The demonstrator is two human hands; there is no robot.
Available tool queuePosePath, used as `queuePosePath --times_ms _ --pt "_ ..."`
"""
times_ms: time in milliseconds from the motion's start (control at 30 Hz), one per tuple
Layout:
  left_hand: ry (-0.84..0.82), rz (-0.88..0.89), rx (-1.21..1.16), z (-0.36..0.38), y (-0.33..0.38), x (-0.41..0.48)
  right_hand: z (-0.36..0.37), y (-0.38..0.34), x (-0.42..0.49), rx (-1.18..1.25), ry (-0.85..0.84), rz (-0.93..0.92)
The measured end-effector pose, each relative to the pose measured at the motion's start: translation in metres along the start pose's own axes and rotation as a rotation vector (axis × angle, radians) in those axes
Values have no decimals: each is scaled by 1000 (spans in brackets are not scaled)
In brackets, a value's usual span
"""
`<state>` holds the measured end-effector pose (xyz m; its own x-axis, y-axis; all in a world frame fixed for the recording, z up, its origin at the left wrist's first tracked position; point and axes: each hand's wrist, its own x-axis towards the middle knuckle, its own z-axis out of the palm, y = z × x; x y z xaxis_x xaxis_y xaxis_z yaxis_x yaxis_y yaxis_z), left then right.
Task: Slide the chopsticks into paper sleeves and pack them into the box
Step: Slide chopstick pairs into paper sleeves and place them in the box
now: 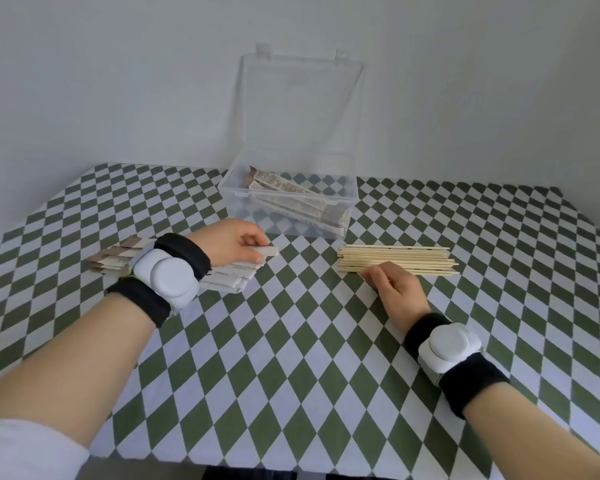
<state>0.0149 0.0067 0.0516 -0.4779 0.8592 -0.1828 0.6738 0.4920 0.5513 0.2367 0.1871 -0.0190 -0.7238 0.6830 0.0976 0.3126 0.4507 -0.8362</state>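
Pick-up step: left hand [236, 242] pinches 1 paper sleeve [267, 251] off the left stack [229, 277], right hand [400, 292] nips chopsticks [413, 259] at right; next, I'd judge, tips must meet the sleeve's mouth, before the far box [243, 194].

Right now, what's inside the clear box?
Several sleeved chopsticks lie slanted in the clear box; its lid stands open. Overlap hides the exact count.

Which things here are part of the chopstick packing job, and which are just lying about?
Job: paper sleeves, top sleeve pinched by left hand; bare chopsticks, right hand at their near edge; clear box holding sleeved chopsticks.
Not the job: checked tablecloth, wrist sensors.
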Motion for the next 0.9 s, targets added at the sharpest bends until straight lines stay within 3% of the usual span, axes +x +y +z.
queuePosePath --times_ms 167,433,567,633,700,767,833,900 --pt "-76 191 47 17 47 1 17 -18 -6 466 -51 99" --pt "-252 229 160 52 76 30 14 -17 -5 522 -139 4" --pt "-208 266 196 60 83 36 10 -13 -3 497 -83 32" --pt "44 337 20 66 80 31 8 -9 -3 558 -29 63" --pt "366 384 -460 74 79 16 6 -4 -3 624 25 100" --pt "544 357 -792 88 80 0 5 -3 -1 685 67 130" --pt "509 188 -805 103 80 -7 4 -4 1 731 84 137" --pt "333 -1 -767 117 77 -3 3 -4 2 760 72 138"
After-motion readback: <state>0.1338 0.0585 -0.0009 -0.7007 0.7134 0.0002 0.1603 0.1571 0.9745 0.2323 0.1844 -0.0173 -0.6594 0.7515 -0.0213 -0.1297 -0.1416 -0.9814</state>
